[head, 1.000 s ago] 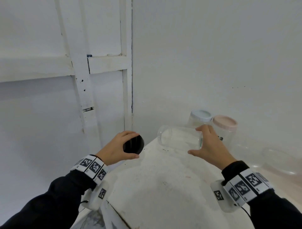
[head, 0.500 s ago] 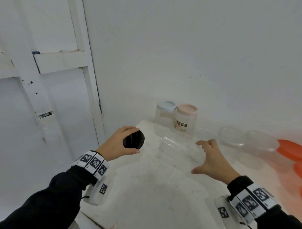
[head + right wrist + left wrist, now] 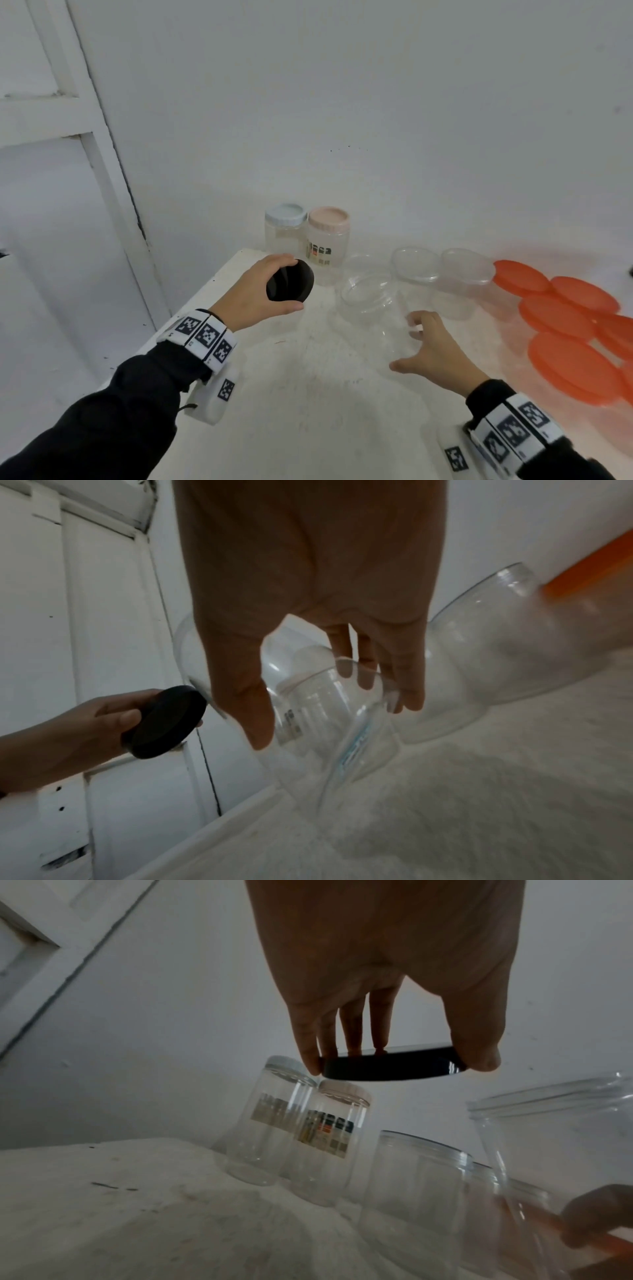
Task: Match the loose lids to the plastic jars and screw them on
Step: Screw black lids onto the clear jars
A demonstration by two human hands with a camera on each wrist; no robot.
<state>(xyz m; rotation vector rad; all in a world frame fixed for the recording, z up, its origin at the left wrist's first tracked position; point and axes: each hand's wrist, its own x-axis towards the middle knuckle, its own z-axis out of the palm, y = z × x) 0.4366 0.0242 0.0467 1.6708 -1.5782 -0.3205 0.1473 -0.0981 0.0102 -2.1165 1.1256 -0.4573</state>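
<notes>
Left hand [image 3: 253,301] pinches black lid [image 3: 290,280] by its rim; open clear jar [image 3: 371,301], upright, sits at its 3 o'clock, right hand [image 3: 435,353] loosely cupping the wall.

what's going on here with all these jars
A person is matching lids to clear plastic jars on a white table. Their left hand holds a black lid in the air, and their right hand grips an open clear jar, so that lid is not on yet. Two jars at the back already wear lids, one pale blue and one pink. More open jars and a pile of orange lids wait to the right.
</notes>
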